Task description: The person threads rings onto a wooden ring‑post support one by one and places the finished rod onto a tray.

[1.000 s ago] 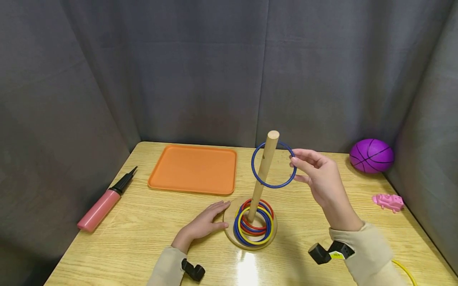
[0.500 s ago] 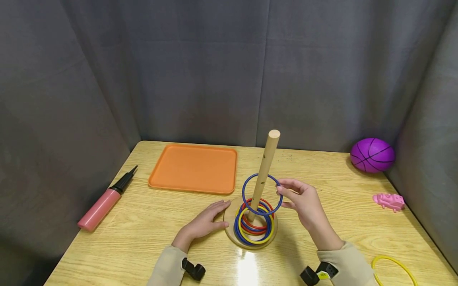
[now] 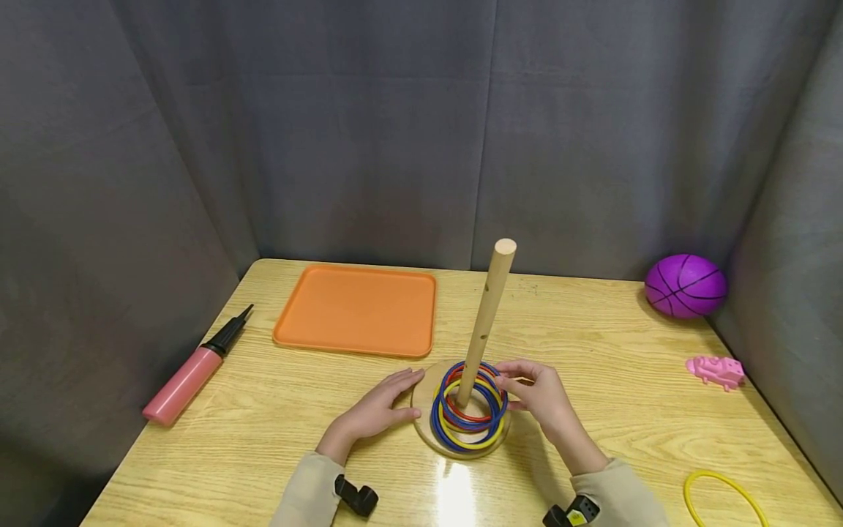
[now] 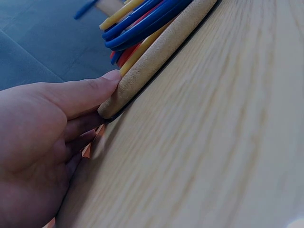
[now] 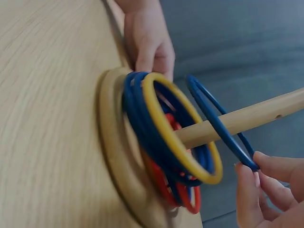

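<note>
A wooden peg (image 3: 489, 307) rises from a round wooden base (image 3: 426, 380). Blue, red and yellow rings lie stacked loosely around its foot; a yellow ring (image 5: 164, 133) tops the pile in the right wrist view. My right hand (image 3: 543, 399) pinches a blue ring (image 5: 214, 121) between thumb and fingertips. That ring encircles the peg, tilted and slightly above the pile. At the base's left edge rests my left hand (image 3: 372, 413), fingers extended, its thumb against the rim in the left wrist view.
An orange tray (image 3: 356, 311) lies behind the left hand. The pink and black hand pump (image 3: 191, 377) is at far left. A purple ball (image 3: 685, 285) and pink toy (image 3: 716, 372) stand at right. Another yellow ring (image 3: 718, 476) lies at front right.
My right hand has lowered the blue ring along the peg from near its top to just over the pile. The left hand has stayed at the base.
</note>
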A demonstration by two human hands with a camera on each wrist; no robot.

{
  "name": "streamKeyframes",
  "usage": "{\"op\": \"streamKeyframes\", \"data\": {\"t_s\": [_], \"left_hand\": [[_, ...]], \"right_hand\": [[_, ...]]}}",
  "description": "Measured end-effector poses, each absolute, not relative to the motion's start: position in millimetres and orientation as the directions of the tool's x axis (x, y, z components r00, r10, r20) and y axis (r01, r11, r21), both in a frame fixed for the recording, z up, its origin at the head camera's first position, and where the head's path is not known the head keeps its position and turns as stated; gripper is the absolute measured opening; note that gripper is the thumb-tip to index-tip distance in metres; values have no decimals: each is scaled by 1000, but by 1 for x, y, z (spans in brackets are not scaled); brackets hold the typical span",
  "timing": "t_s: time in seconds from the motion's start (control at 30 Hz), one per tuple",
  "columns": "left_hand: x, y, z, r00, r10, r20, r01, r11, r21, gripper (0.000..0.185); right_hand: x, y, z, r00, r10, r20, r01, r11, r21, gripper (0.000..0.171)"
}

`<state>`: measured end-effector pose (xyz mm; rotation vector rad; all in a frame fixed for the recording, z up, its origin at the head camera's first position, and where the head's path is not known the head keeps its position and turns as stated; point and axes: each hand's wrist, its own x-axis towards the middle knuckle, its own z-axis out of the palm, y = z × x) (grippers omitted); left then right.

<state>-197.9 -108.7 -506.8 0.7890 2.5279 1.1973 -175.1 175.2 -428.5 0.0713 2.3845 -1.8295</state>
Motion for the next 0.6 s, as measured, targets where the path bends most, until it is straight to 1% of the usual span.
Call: {"op": "streamKeyframes", "data": {"t_s": [0.17, 0.4, 0.6], "left_hand": [[-198, -108, -507, -828, 561, 11, 365, 524, 770, 68], [-198, -108, -507, -828, 560, 12, 366, 525, 769, 67], [-198, -108, -507, -830, 558, 13, 365, 524, 770, 67]], "right_hand": [[-175, 175, -437, -990, -41, -135, 113, 334, -936, 22], [-173, 174, -443, -996, -60, -61, 31, 421, -907, 19], [-174, 175, -445, -996, -68, -57, 21, 442, -897, 18]]}}
